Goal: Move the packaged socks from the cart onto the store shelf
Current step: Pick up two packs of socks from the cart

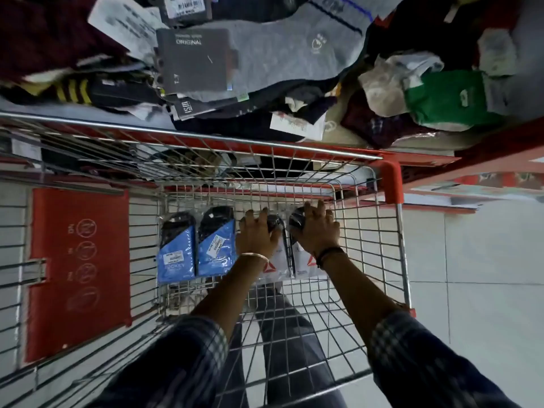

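Pale floor tiles showed through the wire cart (379,237), which stood against a red shelf (435,160) heaped with loose socks. Four sock packets lay in the cart: two blue packets (196,251) just left of the fingers, and two white packets (290,260), one under each hand. Left hand (256,235) and right hand (315,229) each curled their fingers over a packet's dark top

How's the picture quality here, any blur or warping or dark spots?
Head view: wide-angle lens bows the wire shopping cart bars; heaped socks on the red store shelf look dim and motion-smeared; blue sock packs stay fairly sharp.
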A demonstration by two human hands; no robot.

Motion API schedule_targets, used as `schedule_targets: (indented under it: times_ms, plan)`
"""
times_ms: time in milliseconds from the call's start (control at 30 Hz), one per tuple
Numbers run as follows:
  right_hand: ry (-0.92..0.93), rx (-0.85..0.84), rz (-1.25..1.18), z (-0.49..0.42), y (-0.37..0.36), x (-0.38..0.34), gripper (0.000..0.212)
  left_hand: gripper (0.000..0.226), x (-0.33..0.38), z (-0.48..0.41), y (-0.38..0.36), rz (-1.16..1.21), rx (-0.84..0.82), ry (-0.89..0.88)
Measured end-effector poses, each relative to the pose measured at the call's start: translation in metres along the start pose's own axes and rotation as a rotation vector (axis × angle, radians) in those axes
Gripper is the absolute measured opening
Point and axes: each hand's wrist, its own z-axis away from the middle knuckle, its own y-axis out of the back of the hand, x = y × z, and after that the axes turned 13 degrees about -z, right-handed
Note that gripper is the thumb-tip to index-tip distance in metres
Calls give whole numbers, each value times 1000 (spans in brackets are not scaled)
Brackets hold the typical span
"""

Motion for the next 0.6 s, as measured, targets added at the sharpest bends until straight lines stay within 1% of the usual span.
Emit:
schedule_targets:
  times_ms: [67, 167, 300, 367, 400, 467, 533, 600]
  plan:
    - [-48, 16, -26, -4, -3, -2, 74, 56, 8, -4, -2, -1, -42, 71]
    - [-75, 25, -72, -12, -7, -4, 76, 57, 12, -13, -12, 24, -81, 109]
    - [-107, 47, -126, -20, -12, -3, 80, 63, 7, -25, -28, 32, -118, 105]
    - [-126, 63, -120, -22, -16, -3, 80, 58, 7, -25, -28, 28, -120, 92]
    - [-132, 73, -122, -23, -18, -3, 79, 53, 6, -24, -29, 11, -96, 78]
    - [-126, 99, -146, -24, -18, -2, 68, 47, 4, -21, -26, -14, -49, 58]
    - [-99, 126, -192, -22, -16, 0, 54, 47, 2, -19, -23, 12, -22, 66]
    - [-74, 138, -244, -16, -14, 2, 46, 50, 0, -14, -19, 51, 3, 56]
